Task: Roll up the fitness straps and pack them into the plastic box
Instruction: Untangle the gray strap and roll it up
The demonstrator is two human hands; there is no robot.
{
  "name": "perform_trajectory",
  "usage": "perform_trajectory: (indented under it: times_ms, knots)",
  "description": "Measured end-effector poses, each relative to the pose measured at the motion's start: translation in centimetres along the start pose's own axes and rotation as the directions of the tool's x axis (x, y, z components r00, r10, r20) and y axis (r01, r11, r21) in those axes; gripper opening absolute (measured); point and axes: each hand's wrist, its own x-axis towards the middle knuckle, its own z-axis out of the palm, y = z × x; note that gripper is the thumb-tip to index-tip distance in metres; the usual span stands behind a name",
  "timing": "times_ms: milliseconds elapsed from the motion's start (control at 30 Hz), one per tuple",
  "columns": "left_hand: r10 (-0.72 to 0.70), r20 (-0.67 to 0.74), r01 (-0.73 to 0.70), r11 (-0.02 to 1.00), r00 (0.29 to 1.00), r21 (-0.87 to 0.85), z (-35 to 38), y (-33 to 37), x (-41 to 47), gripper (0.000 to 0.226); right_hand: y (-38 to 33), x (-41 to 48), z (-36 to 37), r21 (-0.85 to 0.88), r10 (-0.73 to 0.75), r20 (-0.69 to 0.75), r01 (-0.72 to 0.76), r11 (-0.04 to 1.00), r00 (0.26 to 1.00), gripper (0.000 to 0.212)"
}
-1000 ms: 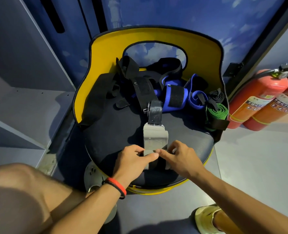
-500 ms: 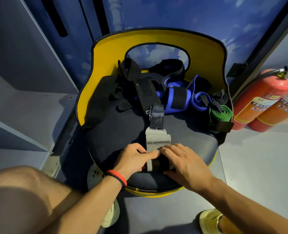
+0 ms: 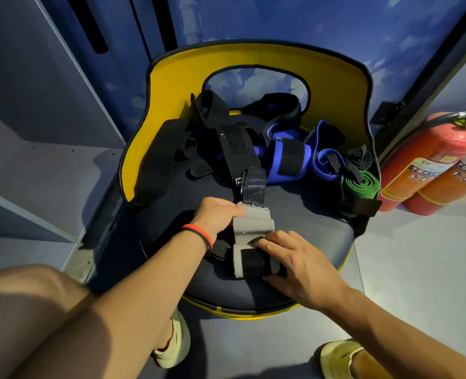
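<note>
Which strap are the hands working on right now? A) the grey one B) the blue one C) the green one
A: the left hand and right hand are both on the grey strap, its near end rolled on the chair seat.

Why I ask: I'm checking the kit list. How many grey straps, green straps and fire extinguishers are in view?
grey strap: 1
green strap: 1
fire extinguishers: 2
Total: 4
The blue straps and black straps overlap too much to count.
</note>
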Motion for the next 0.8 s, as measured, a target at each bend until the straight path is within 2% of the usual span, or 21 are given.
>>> perform_trajectory:
  times_ms: [100, 200, 367, 467, 567, 633, 700, 733, 800]
  knots:
    - [0.161, 0.016, -0.159, 0.982, 0.987, -0.102, -0.3, 0.7, -0.1, 0.028, 0.6, 0.6, -0.1, 0.049, 0.013, 0.055, -0.016, 0.999, 0.998, 0.065]
    - [0.282, -0.01, -0.281, 0.952, 0.959, -0.12, -0.8, 1.2, 0.2, 0.022, 1.0, 1.1, -0.4, 0.102, 0.025, 0.095, -0.035, 0.994, 0.995, 0.067]
    - [0.26, -0.119, -0.274, 0.955, 0.958, -0.115, -0.6, -0.1, 1.5, 0.02, 1.3, 1.9, -0.9, 0.158, 0.041, 0.13, -0.062, 0.985, 0.991, 0.068]
    - [0.219, -0.121, -0.234, 0.964, 0.968, -0.127, -0.2, -0.3, 2.2, 0.014, 1.4, 3.0, -1.8, 0.133, 0.08, 0.201, -0.108, 0.985, 0.976, 0.064]
    - [0.168, -0.032, -0.17, 0.977, 0.985, -0.129, 0.0, 0.0, 2.5, 0.016, 1.2, 4.0, -2.5, 0.125, 0.103, 0.272, -0.142, 0.982, 0.957, 0.061]
    - [0.107, 0.102, -0.095, 0.989, 0.989, -0.112, -0.3, 0.2, 2.2, 0.031, 1.2, 4.4, -2.5, 0.169, 0.121, 0.316, -0.181, 0.969, 0.941, 0.06]
    - [0.044, 0.263, -0.003, 0.988, 0.964, -0.152, -0.6, 0.4, 1.6, 0.028, 1.3, 4.5, -2.4, 0.225, 0.142, 0.339, -0.227, 0.948, 0.93, 0.061]
    - [0.041, 0.317, 0.009, 0.988, 0.948, -0.155, -0.8, 0.4, 1.5, 0.024, 1.3, 4.4, -2.4, 0.243, 0.156, 0.342, -0.247, 0.938, 0.927, 0.062]
    - [0.086, 0.338, -0.039, 0.989, 0.937, -0.142, -0.9, 0.2, 1.5, 0.025, 1.2, 4.3, -2.3, 0.261, 0.176, 0.338, -0.271, 0.926, 0.925, 0.061]
